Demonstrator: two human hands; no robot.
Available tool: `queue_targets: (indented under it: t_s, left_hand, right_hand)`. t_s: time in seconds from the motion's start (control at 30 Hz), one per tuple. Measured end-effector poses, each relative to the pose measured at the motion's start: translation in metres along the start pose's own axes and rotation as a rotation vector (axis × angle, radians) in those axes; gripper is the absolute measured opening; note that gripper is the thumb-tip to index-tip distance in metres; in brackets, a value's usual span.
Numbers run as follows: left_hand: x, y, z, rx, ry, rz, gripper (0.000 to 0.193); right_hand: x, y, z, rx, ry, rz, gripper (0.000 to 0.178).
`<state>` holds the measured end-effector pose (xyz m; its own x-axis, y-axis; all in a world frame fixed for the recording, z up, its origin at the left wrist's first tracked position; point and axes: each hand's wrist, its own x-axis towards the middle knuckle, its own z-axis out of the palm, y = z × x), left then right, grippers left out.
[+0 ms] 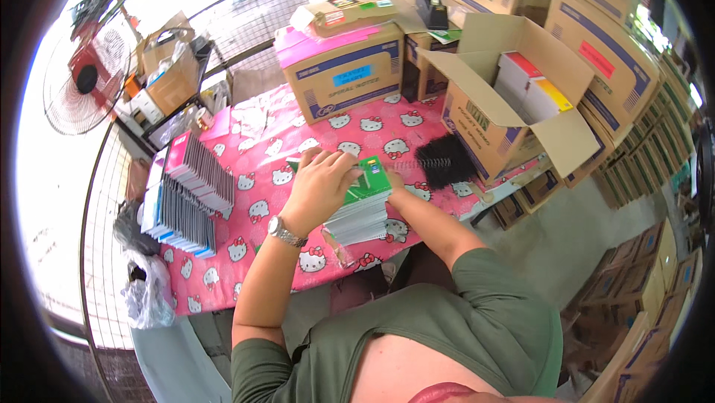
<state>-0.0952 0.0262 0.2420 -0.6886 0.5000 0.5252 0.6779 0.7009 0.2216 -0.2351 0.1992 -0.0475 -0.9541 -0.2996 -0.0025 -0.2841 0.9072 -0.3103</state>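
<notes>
A stack of notebooks with white page edges (pixel 356 226) stands at the table's near edge in front of me. On its top lies a notebook with a green cover (pixel 370 182). My left hand (pixel 325 173), a metal watch on its wrist, lies over the left part of this notebook with bent fingers closed on it. At the right side of the stack is my right hand (pixel 395 182), its fingers mostly hidden behind the green notebook. Just right of it lies a pile of black spiral binding coils (pixel 445 163).
A pink patterned cloth covers the table (pixel 257 209). At its left stand rows of small notebooks (pixel 195 172). A closed carton (pixel 342 75) stands behind, and an open carton (pixel 484 131) with boxes inside is at the right. A fan (pixel 88 79) and stacked cartons (pixel 596 60) surround the table.
</notes>
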Motion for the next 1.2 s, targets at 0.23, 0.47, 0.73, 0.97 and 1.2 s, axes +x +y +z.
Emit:
queue_targets:
  t_s: [0.23,0.47,0.73,0.97,1.2]
  left_hand:
    - [-0.019,-0.002,0.008,0.199,0.096,-0.281,0.027]
    - [-0.002,0.009,0.014,0.104,0.127,-0.222,0.032]
    - [-0.004,0.004,0.013,0.059,0.139,-0.202,0.039]
    - [-0.005,0.004,0.011,0.024,0.124,-0.216,0.045]
    - [-0.003,0.004,0.007,-0.005,0.106,-0.257,0.047]
  right_hand:
    - [-0.017,-0.007,-0.198,0.995,0.109,-0.312,0.019]
    - [-0.094,-0.002,-0.296,0.939,-0.207,-0.511,0.024]
    - [-0.102,-0.016,-0.305,1.603,-0.233,-0.709,0.024]
    - [-0.091,-0.016,-0.315,1.136,-0.197,-0.597,0.02]
    - [-0.088,-0.032,-0.316,1.033,-0.224,-0.598,0.029]
